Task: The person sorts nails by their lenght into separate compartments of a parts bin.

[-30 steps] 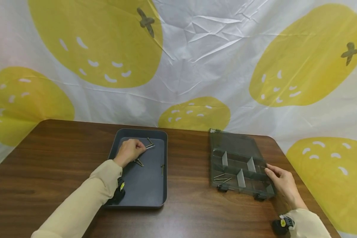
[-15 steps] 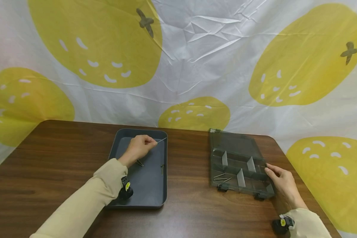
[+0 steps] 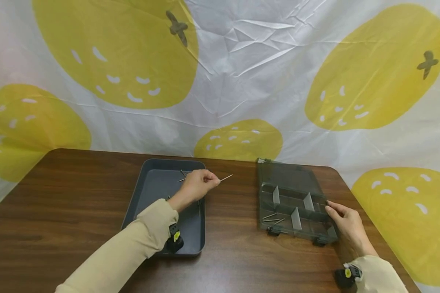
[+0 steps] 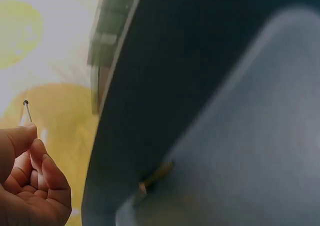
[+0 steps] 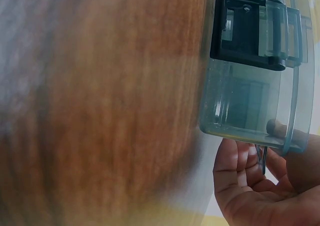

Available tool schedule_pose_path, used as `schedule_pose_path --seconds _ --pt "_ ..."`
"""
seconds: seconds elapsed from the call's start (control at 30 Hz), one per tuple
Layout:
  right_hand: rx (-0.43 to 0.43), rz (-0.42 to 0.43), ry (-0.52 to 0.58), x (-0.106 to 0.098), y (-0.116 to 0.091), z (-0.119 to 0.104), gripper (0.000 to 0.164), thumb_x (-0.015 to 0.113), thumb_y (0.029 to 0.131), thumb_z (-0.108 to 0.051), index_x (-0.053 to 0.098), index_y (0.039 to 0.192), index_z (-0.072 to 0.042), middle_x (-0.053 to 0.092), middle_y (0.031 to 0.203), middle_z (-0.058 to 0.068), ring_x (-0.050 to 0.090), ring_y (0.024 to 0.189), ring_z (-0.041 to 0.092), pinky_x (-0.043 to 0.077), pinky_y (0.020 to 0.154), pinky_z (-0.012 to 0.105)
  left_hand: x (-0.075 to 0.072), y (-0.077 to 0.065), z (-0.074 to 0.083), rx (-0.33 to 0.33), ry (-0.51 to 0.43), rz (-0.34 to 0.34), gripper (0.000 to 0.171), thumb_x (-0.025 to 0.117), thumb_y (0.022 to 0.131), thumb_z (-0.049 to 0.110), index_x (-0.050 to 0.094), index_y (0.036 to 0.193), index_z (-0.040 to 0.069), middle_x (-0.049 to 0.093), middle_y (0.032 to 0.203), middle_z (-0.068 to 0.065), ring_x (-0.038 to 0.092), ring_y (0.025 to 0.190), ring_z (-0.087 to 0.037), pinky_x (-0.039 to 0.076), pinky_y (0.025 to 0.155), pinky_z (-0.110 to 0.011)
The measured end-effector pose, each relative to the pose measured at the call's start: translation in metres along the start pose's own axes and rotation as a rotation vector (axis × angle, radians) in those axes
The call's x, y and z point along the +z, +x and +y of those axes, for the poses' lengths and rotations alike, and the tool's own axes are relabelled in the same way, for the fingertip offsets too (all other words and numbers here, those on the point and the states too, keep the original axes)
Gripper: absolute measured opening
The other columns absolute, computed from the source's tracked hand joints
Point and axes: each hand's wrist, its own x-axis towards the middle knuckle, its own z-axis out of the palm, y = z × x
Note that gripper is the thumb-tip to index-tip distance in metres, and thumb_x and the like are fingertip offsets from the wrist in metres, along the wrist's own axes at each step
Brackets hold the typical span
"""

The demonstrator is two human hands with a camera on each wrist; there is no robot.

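Observation:
My left hand (image 3: 198, 183), in the head view, is over the right rim of a dark grey tray (image 3: 137, 195). Thumb and fingers pinch a thin metal nail (image 3: 226, 177), which points right, past the rim. In the left wrist view the nail (image 4: 28, 110) shows a small dark round head above the thumb. Several more nails (image 3: 183, 174) lie in the tray, partly hidden by the arm. On the right, my right hand (image 3: 348, 226) grips the right edge of a clear grey compartment box (image 3: 289, 175). Its thumb lies on the wall in the right wrist view.
Several nails (image 3: 273, 219) lie in the box's front left compartment. Pale dividers (image 3: 296, 219) split its rows, and black latches (image 3: 320, 241) sit on the front edge. Both containers stand on a brown wooden table (image 3: 234, 228), with a lemon-print cloth (image 3: 220, 81) hanging behind.
My left hand has lifted the nail from the tray's back middle and carried it right, past the tray's right rim. The right hand and the box have stayed in place.

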Motion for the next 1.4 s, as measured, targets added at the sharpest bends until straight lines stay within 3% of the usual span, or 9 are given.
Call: schedule_pose_path --seconds 0.23,0.43,0.77,0.87,0.93,1.0,1.1,1.27,1.4 --pt "-0.001 0.002 0.005 -0.001 0.001 0.001 0.051 0.042 0.101 -0.029 0.045 0.133 0.010 0.048 0.131 0.031 0.046 0.119 0.046 0.048 0.076 0.019 0.020 -0.001 0.018 0.061 -0.036 -0.024 0.012 0.068 0.087 0.021 0.073 0.087 0.010 0.071 0.083 -0.002 0.062 0.076 -0.015 0.046 0.066 -0.026" --pt "0.002 -0.001 0.016 0.000 0.000 -0.001 0.052 0.041 0.101 -0.030 0.044 0.134 0.010 0.047 0.132 0.032 0.046 0.119 0.046 0.047 0.087 0.047 0.035 -0.003 0.028 0.092 -0.070 -0.050 0.012 0.067 0.087 0.020 0.072 0.088 0.009 0.070 0.082 -0.003 0.059 0.072 -0.013 0.045 0.063 -0.023" --pt "0.003 -0.001 0.027 0.000 0.000 -0.002 0.051 0.042 0.101 -0.028 0.043 0.133 0.011 0.046 0.132 0.033 0.045 0.119 0.047 0.045 0.088 0.050 0.052 -0.006 0.045 0.098 -0.112 -0.090 0.011 0.069 0.086 0.021 0.073 0.086 0.011 0.069 0.081 -0.001 0.054 0.070 -0.008 0.043 0.062 -0.023" --pt "0.009 0.001 0.019 0.000 0.000 -0.001 0.051 0.042 0.101 -0.028 0.043 0.133 0.011 0.046 0.131 0.033 0.046 0.119 0.047 0.049 0.085 0.043 0.059 -0.007 0.051 0.089 -0.118 -0.105 0.010 0.069 0.086 0.022 0.074 0.086 0.013 0.069 0.081 0.001 0.053 0.070 -0.008 0.042 0.062 -0.022" --pt "0.016 0.001 0.021 0.001 0.000 0.000 0.051 0.043 0.101 -0.028 0.044 0.133 0.011 0.047 0.131 0.033 0.046 0.119 0.047 0.051 0.081 0.029 0.065 -0.007 0.053 0.084 -0.114 -0.114 0.010 0.068 0.086 0.023 0.074 0.085 0.015 0.069 0.081 0.002 0.054 0.069 -0.007 0.042 0.062 -0.021" --pt "0.023 0.003 0.023 0.001 0.000 0.000 0.050 0.044 0.100 -0.027 0.044 0.133 0.011 0.047 0.131 0.032 0.046 0.119 0.046 0.047 0.074 0.014 0.070 -0.007 0.056 0.081 -0.108 -0.119 0.010 0.068 0.086 0.024 0.074 0.085 0.016 0.069 0.082 0.004 0.054 0.069 -0.006 0.042 0.061 -0.021" --pt "0.027 0.002 0.032 0.002 0.000 0.000 0.050 0.044 0.100 -0.027 0.045 0.132 0.011 0.047 0.130 0.032 0.046 0.119 0.046 0.037 0.069 0.004 0.078 -0.007 0.058 0.085 -0.108 -0.122 0.010 0.069 0.086 0.024 0.074 0.084 0.016 0.070 0.081 0.004 0.056 0.069 -0.005 0.043 0.061 -0.020" --pt "0.013 0.008 0.008 0.001 0.000 -0.001 0.050 0.044 0.100 -0.027 0.045 0.132 0.011 0.048 0.130 0.032 0.047 0.118 0.046 0.051 0.079 0.026 0.086 -0.009 0.060 0.089 -0.101 -0.126 0.010 0.069 0.086 0.023 0.074 0.084 0.015 0.069 0.078 0.006 0.055 0.067 -0.003 0.042 0.059 -0.019" --pt "0.006 0.005 0.005 0.000 0.000 -0.001 0.050 0.042 0.101 -0.028 0.044 0.133 0.011 0.047 0.131 0.032 0.047 0.118 0.047 0.049 0.085 0.045 0.091 -0.011 0.062 0.102 -0.065 -0.124 0.010 0.070 0.085 0.024 0.075 0.083 0.016 0.068 0.075 0.008 0.051 0.064 -0.001 0.040 0.057 -0.017"
